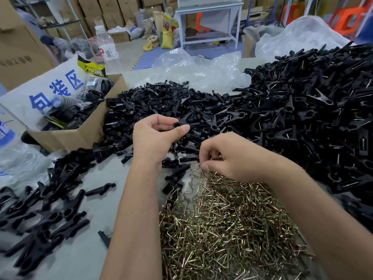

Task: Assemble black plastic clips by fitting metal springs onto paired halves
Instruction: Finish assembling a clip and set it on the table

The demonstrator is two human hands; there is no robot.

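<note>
My left hand (155, 136) pinches a pair of black clip halves (182, 121) between thumb and fingers, above the heap of loose halves (161, 104). My right hand (228, 156) is curled over the far edge of the pile of brass-coloured metal springs (222, 225), its fingertips pinching a spring (203, 168). A big heap of assembled black clips (314, 110) with springs fitted lies to the right. More black clips (44, 211) are strewn at the near left.
An open cardboard box (88, 128) with black rolled items stands at the left, beside a white sign with blue characters (50, 91). Crumpled clear plastic (197, 71) lies behind the heaps. A water bottle (107, 47) stands at the back left.
</note>
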